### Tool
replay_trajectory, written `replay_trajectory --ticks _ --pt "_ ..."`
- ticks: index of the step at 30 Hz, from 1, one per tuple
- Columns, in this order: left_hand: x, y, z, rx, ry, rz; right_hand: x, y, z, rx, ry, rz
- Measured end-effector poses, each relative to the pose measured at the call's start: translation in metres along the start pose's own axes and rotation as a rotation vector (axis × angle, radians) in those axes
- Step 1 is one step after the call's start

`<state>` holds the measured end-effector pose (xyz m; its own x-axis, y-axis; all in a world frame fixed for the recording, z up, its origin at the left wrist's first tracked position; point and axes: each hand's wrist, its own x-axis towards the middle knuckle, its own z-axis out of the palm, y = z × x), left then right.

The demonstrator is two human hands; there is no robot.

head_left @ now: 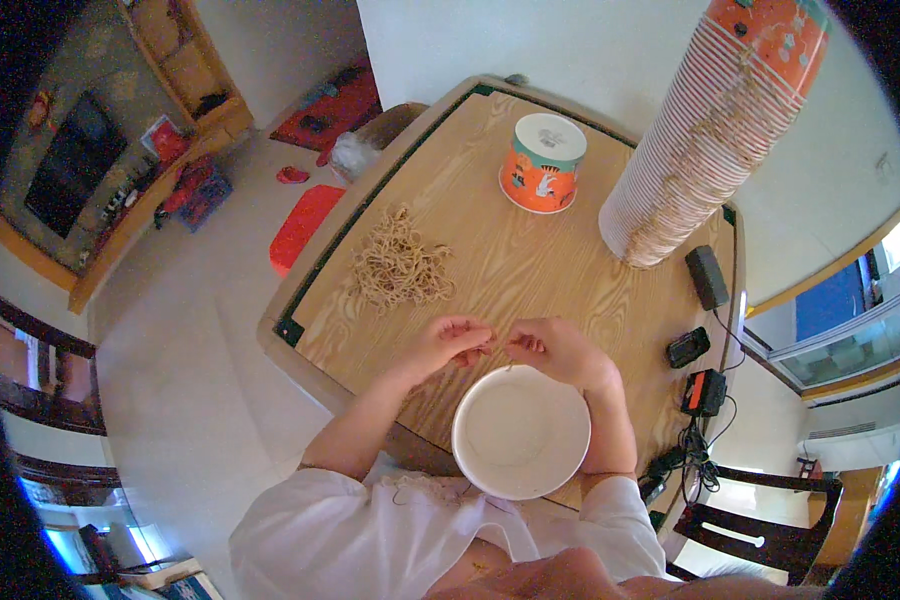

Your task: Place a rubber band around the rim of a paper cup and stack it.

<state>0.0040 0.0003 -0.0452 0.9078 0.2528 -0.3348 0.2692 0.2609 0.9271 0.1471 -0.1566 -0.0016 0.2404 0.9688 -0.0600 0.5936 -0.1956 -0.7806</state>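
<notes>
My left hand (457, 341) and my right hand (557, 350) are close together, both with fingers pinched. A small tan bit, perhaps a string end, shows under my right fingers; what my left fingers hold is too small to make out. Right below them a round white paper bucket (522, 435) stands with its open mouth up at the table's near edge, bare inside. Beyond my left hand lies a tangled heap of tan strings (402, 262). An orange and green printed paper bucket (542, 165) sits upside down farther back.
A tall leaning stack of nested paper buckets (705, 140), with tan strings along its side, fills the back right of the wooden table (490, 270). Black adapters (706, 278) and cables line the right edge. A red stool (305, 228) stands left; a dark chair (760, 520) is at right.
</notes>
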Motion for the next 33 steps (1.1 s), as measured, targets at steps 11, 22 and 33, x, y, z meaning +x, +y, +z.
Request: replay_trajectory --ticks 11,22,33 --pt "-0.001 -0.007 -0.006 0.125 -0.006 0.052 0.0 0.003 0.0 -0.026 -0.006 -0.015" --pt "0.032 -0.039 -0.009 0.237 -0.023 0.062 0.019 0.052 0.0 0.342 -0.074 0.019" --pt "0.073 -0.057 0.015 0.012 -0.029 0.067 0.01 0.061 0.0 0.387 -0.17 0.075"
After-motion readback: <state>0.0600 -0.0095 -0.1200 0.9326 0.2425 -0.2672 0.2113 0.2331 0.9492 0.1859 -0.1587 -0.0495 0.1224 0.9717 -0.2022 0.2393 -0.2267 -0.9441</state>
